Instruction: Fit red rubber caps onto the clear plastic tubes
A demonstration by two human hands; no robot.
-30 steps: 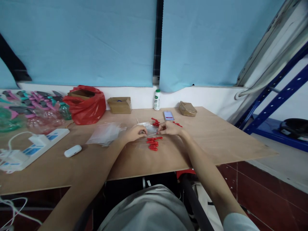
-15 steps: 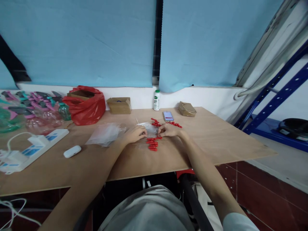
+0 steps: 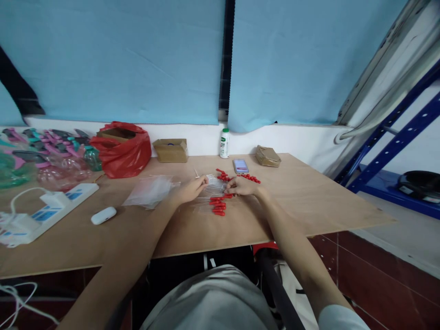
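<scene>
My left hand (image 3: 192,189) and my right hand (image 3: 242,185) rest on the wooden table (image 3: 309,197), either side of a small clear plastic bag (image 3: 216,184). Both hands have their fingers curled and pinch the bag's ends. Several small red pieces (image 3: 218,205) lie in a row just in front of the bag. More red pieces (image 3: 222,174) lie behind it, and others (image 3: 252,178) to the right of my right hand.
A stack of clear bags (image 3: 151,190) lies left of my hands. A phone (image 3: 240,165), white bottle (image 3: 224,143), two brown boxes (image 3: 171,150), red bag (image 3: 122,149), power strip (image 3: 44,211) and white case (image 3: 103,215) are on the table. Blue shelving (image 3: 395,142) stands right.
My left hand has shifted slightly up and its fingers have stretched toward the bag's top edge. My right hand has stayed at the bag's right end.
</scene>
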